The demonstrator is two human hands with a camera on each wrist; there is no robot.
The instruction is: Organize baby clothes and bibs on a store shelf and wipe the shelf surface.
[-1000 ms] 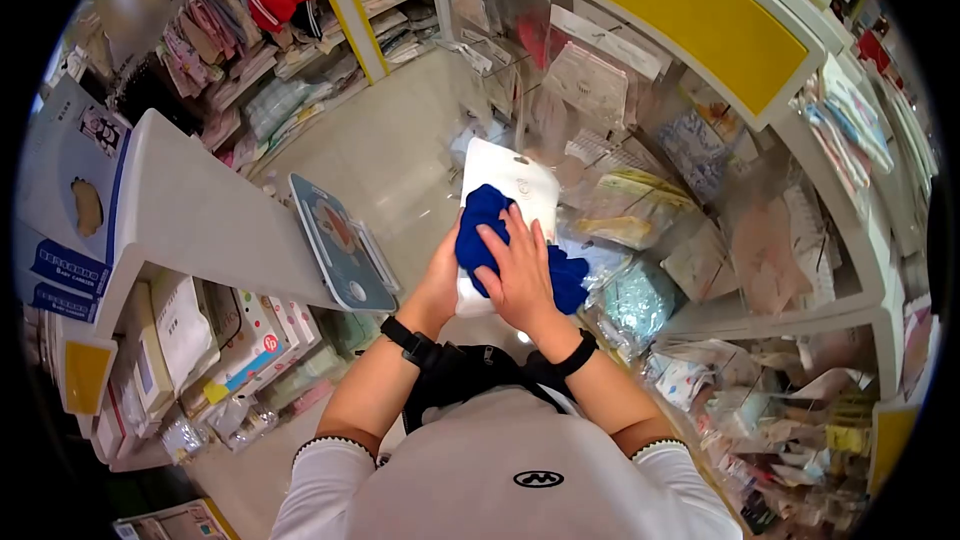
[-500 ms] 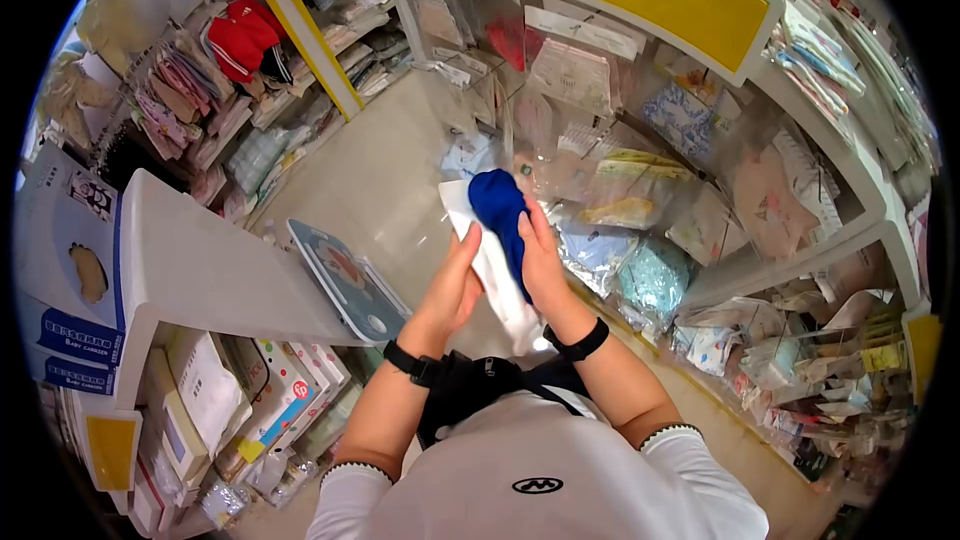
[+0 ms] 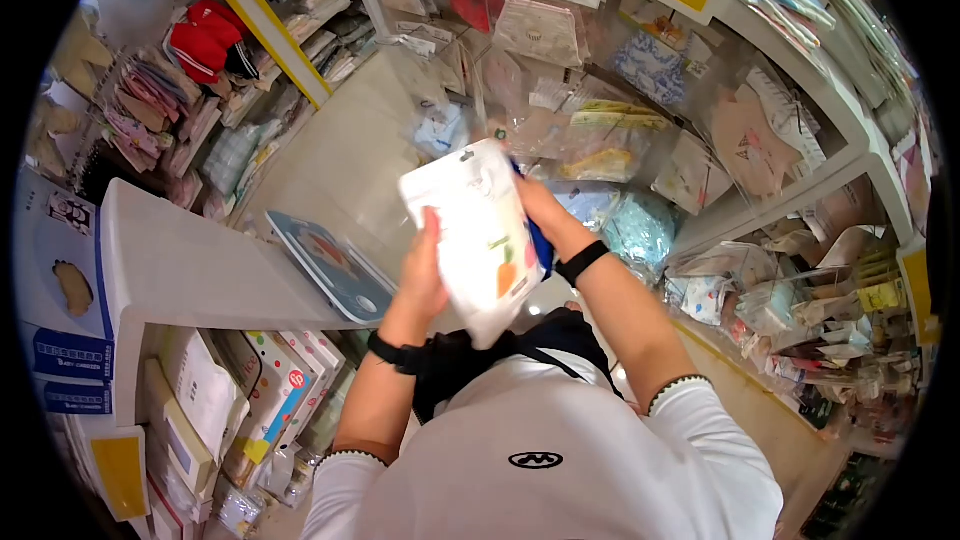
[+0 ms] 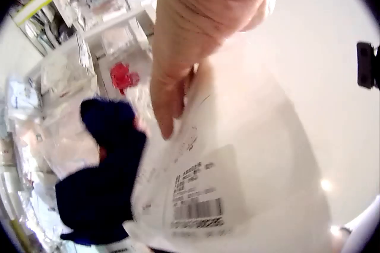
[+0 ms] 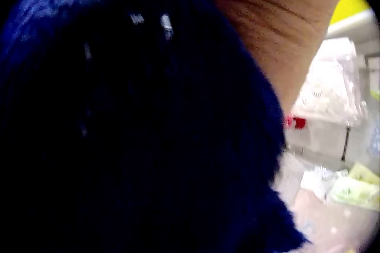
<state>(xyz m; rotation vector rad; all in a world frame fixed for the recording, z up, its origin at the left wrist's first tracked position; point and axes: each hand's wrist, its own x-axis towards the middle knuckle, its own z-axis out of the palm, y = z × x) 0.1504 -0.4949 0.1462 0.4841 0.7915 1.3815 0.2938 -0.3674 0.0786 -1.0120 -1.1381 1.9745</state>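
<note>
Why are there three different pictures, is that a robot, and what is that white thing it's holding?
It isn't a robot: it's a person using two bare hands. The big round picture comes from a camera on the person's head, looking down. The other two come from little cameras on the wrists, so things look huge.

The left hand grips a shiny white packet with a barcode on one side. The right hand is partly hidden behind it, holding a fuzzy dark-blue cloth. What's inside the packet, I can't tell.

Around them are white shelves: a crinkly turquoise packet lies on the right, and a white box with coloured dots stands on the left.
</note>
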